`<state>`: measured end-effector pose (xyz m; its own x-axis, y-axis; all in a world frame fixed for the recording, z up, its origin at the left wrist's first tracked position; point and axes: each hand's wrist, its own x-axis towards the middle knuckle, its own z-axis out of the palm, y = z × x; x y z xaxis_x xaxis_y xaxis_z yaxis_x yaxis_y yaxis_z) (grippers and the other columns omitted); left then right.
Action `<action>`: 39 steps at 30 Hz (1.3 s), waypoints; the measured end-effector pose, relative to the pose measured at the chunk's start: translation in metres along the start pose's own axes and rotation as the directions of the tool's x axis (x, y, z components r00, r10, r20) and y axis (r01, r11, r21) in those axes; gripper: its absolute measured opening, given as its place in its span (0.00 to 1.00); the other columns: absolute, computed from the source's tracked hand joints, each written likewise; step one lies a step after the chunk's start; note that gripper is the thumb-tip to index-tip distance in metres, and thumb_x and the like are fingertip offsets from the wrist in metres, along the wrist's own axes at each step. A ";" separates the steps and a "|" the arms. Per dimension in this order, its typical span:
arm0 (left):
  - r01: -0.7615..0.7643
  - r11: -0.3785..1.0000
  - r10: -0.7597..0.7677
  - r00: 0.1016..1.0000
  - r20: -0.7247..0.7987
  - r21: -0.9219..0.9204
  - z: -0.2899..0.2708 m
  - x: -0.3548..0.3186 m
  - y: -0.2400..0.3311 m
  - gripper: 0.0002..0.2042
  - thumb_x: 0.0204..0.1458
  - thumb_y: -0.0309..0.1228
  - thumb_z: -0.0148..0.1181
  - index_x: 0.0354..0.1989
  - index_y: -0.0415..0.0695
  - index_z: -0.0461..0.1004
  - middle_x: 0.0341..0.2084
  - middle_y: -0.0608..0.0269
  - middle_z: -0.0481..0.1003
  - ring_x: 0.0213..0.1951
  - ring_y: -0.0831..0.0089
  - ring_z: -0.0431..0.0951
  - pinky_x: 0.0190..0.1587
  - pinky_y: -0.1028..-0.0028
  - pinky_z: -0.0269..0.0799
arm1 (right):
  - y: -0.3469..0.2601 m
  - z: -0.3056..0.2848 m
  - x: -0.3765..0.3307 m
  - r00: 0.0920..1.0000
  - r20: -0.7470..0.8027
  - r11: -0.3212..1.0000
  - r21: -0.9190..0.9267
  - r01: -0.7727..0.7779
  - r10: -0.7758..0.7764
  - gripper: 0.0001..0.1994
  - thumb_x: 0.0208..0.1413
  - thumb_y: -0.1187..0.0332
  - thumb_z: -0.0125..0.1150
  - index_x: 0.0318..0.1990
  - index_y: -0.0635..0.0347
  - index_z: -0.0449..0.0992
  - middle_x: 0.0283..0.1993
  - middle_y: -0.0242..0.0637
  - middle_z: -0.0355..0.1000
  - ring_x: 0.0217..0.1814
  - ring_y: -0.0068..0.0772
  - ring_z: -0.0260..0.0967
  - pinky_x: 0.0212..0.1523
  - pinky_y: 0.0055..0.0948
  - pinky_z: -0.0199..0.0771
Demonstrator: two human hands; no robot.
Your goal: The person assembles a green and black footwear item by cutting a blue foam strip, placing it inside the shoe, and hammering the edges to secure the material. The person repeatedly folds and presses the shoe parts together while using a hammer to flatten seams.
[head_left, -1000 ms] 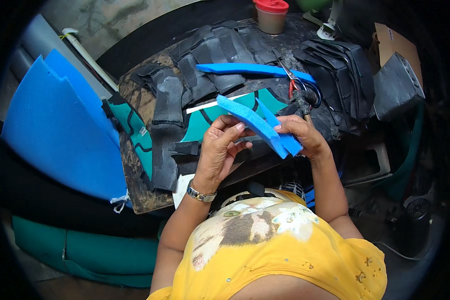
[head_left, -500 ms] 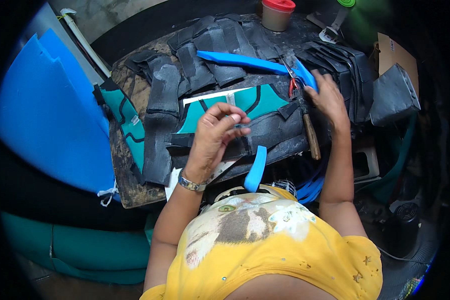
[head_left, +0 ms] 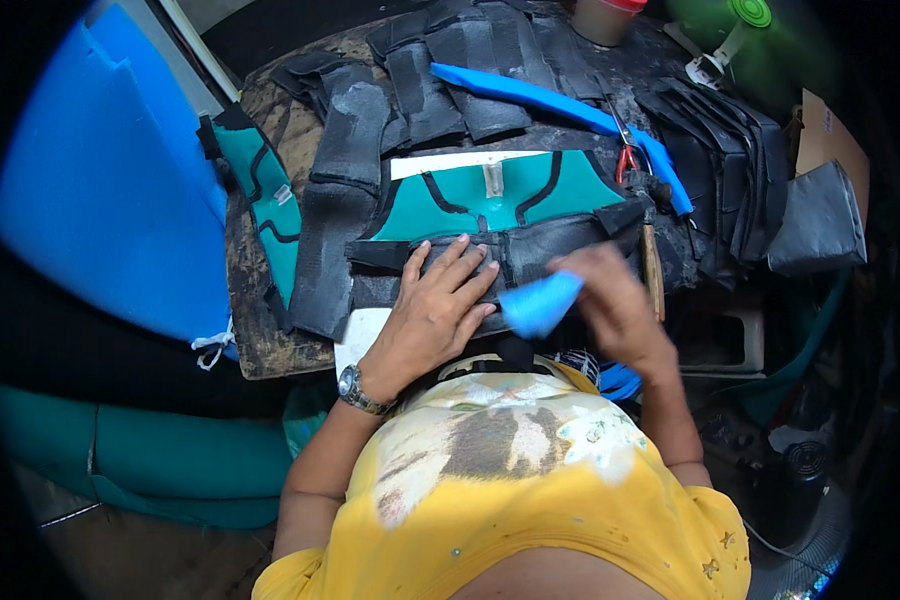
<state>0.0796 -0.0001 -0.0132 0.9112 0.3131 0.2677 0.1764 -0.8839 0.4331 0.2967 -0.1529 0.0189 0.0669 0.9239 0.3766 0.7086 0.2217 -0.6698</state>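
You are pressing your left hand (head_left: 432,315) flat, fingers spread, on the black panel (head_left: 530,262) at the worktable's (head_left: 270,330) near edge, seemingly pinning it, while your blurred right hand (head_left: 610,305) is pinching a blue foam strip (head_left: 538,303) just beside it.

Left hand (head_left: 432,312) flat (right hand (head_left: 610,300) blurred)

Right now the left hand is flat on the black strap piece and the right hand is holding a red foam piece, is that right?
Not quite. The left hand does lie flat on the black strap piece, but the foam piece in the right hand is blue, not red, as the head view shows.
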 end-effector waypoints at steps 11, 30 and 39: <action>0.044 0.999 -0.044 0.998 0.050 0.005 0.003 -0.027 0.004 0.23 0.60 0.30 0.59 0.65 0.46 0.70 0.67 0.56 0.66 0.71 0.57 0.59 0.71 0.45 0.46 | 0.019 0.005 0.050 0.954 -0.218 0.973 -0.147 0.177 -0.206 0.26 0.51 0.86 0.62 0.57 0.51 0.80 0.45 0.40 0.70 0.48 0.37 0.72 0.47 0.32 0.74; 0.031 0.999 -0.032 0.999 0.019 0.043 0.008 -0.030 0.003 0.25 0.57 0.31 0.61 0.65 0.46 0.70 0.67 0.57 0.66 0.70 0.58 0.61 0.72 0.46 0.46 | 0.044 0.022 0.035 0.984 -0.136 0.994 -0.019 0.112 -0.114 0.20 0.49 0.88 0.62 0.48 0.56 0.83 0.46 0.40 0.74 0.48 0.40 0.77 0.44 0.31 0.78; -0.051 0.997 0.054 0.997 -0.055 0.064 0.007 -0.018 0.012 0.27 0.52 0.33 0.65 0.63 0.43 0.70 0.66 0.48 0.64 0.69 0.53 0.60 0.71 0.48 0.49 | 0.050 0.027 0.033 0.974 -0.027 0.953 -0.216 0.214 -0.225 0.24 0.39 0.88 0.62 0.48 0.60 0.81 0.48 0.44 0.74 0.49 0.46 0.75 0.50 0.37 0.78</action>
<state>0.0676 -0.0183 -0.0187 0.8978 0.2830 0.3374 0.1533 -0.9191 0.3629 0.3151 -0.1031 -0.0193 -0.0752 0.8416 0.5349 0.8410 0.3417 -0.4194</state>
